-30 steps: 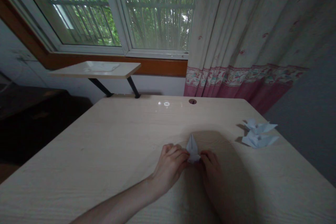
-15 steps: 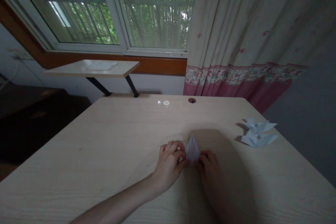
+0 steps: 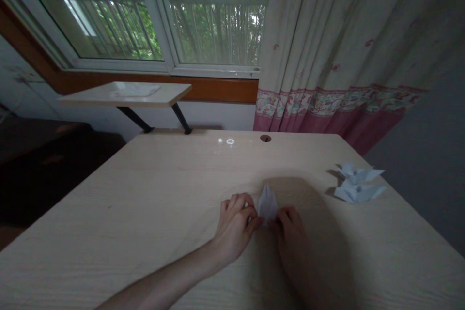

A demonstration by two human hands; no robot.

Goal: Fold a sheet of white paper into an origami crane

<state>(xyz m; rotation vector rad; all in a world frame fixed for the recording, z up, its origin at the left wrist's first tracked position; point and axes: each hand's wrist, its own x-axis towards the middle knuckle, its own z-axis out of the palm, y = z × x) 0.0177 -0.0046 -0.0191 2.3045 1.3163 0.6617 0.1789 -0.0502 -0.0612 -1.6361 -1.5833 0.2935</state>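
Observation:
A small piece of folded white paper [image 3: 267,203], pointed at its far end, is between my two hands just above or on the tabletop. My left hand [image 3: 237,220] pinches its left lower edge between thumb and fingers. On the other side, my right hand [image 3: 290,230] grips the lower right corner, its fingers curled and in shadow. The paper's near edge is partly hidden behind the thumbs. Two folded white paper figures [image 3: 359,190] with pointed ends lie side by side near the right edge of the table.
The pale wooden table [image 3: 145,193] has a round cable hole [image 3: 266,138] at its back edge. A raised shelf [image 3: 163,94] on black legs stands at the back left with a white sheet or tray [image 3: 136,89] on it. A patterned curtain [image 3: 327,72] hangs behind.
The folded paper's tip looks slightly wider and blunter than before. Both hands keep nearly the same place and grip, and the view has shifted a little.

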